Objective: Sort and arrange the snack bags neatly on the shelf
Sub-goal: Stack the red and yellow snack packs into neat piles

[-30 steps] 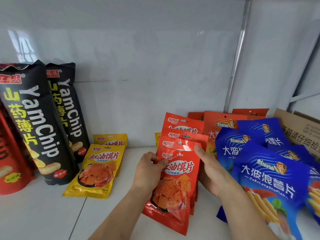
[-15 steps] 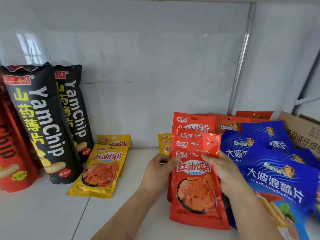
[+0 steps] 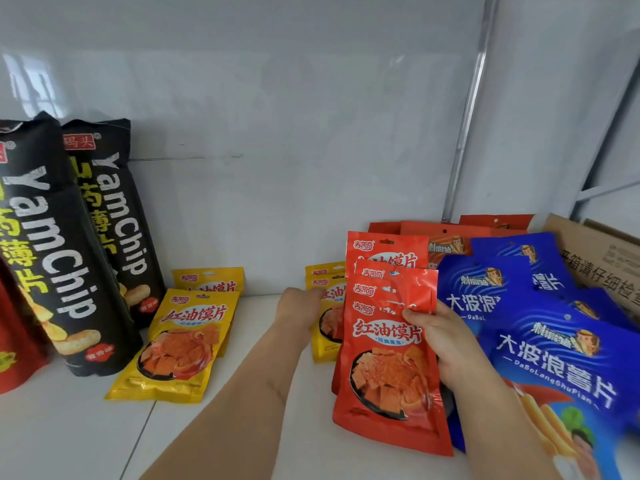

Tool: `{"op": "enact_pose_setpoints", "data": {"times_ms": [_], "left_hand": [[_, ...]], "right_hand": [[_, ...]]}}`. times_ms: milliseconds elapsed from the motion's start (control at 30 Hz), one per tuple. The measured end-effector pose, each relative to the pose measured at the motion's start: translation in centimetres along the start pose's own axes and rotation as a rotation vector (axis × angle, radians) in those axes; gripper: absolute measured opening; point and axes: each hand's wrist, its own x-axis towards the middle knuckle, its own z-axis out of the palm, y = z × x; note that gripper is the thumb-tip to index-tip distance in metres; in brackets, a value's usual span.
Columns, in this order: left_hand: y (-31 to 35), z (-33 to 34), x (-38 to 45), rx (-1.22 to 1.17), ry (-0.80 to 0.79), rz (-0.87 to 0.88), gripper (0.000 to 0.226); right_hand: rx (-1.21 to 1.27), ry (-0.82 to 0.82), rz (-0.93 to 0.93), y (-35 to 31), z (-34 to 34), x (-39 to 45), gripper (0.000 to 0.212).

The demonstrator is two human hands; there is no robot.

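My right hand (image 3: 446,344) grips a stack of red snack bags (image 3: 388,368), thumb across the front bag, holding them upright on the white shelf (image 3: 242,427). One more red bag (image 3: 384,247) stands behind the stack. My left hand (image 3: 299,306) reaches past the stack's left edge to the yellow snack bags (image 3: 323,282) leaning behind it; its fingers touch them, and the grip is hidden. Two more yellow bags (image 3: 183,344) lie further left.
Tall black YamChip bags (image 3: 69,244) lean against the back wall at left, with a red bag (image 3: 14,348) at the left edge. Blue wave-chip bags (image 3: 554,358) and orange bags (image 3: 446,237) crowd the right. A cardboard box (image 3: 599,261) stands at far right.
My left hand let go of the red stack and moved back to the yellow bags behind it. My right hand now holds the red stack alone, more upright.
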Motion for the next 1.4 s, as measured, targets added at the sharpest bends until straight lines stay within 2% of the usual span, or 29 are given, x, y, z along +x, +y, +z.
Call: {"op": "enact_pose_setpoints", "data": {"times_ms": [267, 433, 667, 967, 1100, 1200, 1300, 1400], "left_hand": [[0.7, 0.8, 2.5, -0.003, 0.006, -0.079, 0.018], [0.5, 1.1, 3.0, -0.087, 0.007, -0.086, 0.01], [-0.5, 0.4, 1.8, -0.212, -0.105, -0.014, 0.019], [-1.8, -4.1, 0.1, -0.184, 0.068, 0.132, 0.023], [-2.9, -7.4, 0.5, -0.162, 0.107, 0.146, 0.022], [-4.5, -9.7, 2.4, -0.178, 0.128, 0.117, 0.046], [-2.2, -10.8, -2.9, -0.194, 0.129, 0.108, 0.022], [-1.9, -12.1, -4.5, -0.181, 0.15, 0.097, 0.017]], "right_hand": [[-0.014, -0.006, 0.038, 0.4, -0.2, 0.4, 0.019], [-0.012, -0.001, 0.047, 0.4, -0.2, 0.5, 0.018], [-0.016, 0.005, 0.052, 0.3, -0.2, 0.4, 0.019], [0.008, -0.049, 0.024, -0.4, 0.4, -0.6, 0.02], [0.004, -0.076, 0.023, -0.4, 0.9, -1.0, 0.021], [0.013, -0.105, 0.022, -0.4, 1.2, -1.3, 0.022], [0.018, -0.139, 0.025, -0.5, 1.5, -1.6, 0.023], [0.024, -0.17, 0.032, -0.6, 1.8, -2.0, 0.019]]}}
